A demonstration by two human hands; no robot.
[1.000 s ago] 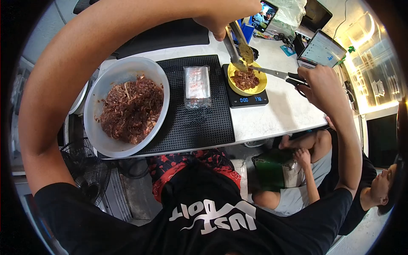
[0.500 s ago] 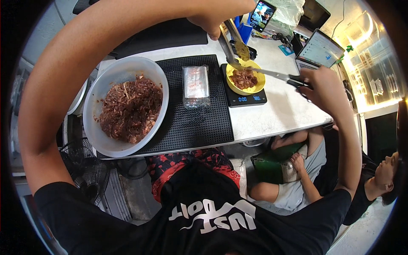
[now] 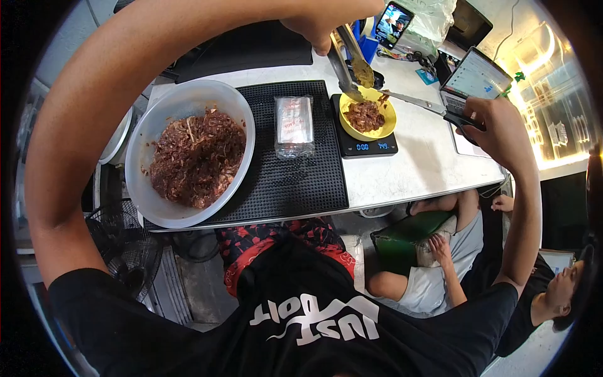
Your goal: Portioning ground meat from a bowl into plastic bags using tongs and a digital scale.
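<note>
Over the yellow bowl at the far right of the mat, my left hand grips metal tongs, their tips pointing down at its rim. Sliced raw meat lies in that bowl, which rests on a black digital scale with a lit display. My right hand is closed around the dark handles of scissors. The blades point left, with their tips at the bowl's far right rim near a small bit of meat. Whether the tongs pinch any meat is hard to make out.
A large translucent bowl of raw meat stands left on a black ribbed mat. A packet of clear plastic bags lies beside it. A phone and laptop stand farther back. Another person sits at right.
The scissors have drawn a little to the right, away from the tongs' tips. The number on the scale has changed. The tongs have hardly moved.
</note>
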